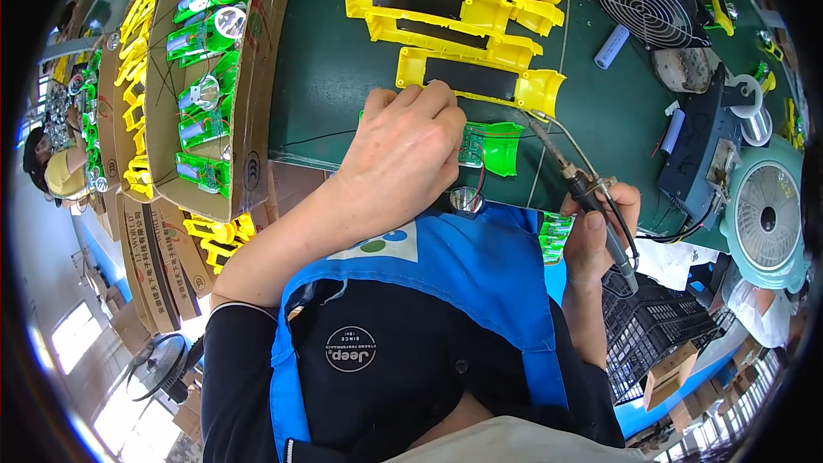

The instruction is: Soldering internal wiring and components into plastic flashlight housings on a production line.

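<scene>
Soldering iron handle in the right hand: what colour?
Mostly black handle, best seen in the head view.

Shiny plastic all over
yellow shells [542, 93] up top are glossy plastic with matt black strips [471, 80]; green housing [504, 150] mid-frame is smooth plastic too; soldering iron [583, 190] right of centre has a metal shaft [551, 147]; cardboard carton [260, 34] upper left looks matt; blue apron [480, 253] is cloth

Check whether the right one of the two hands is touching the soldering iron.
Touching. The head view shows the right hand gripping the dark handle of the soldering iron.
</scene>
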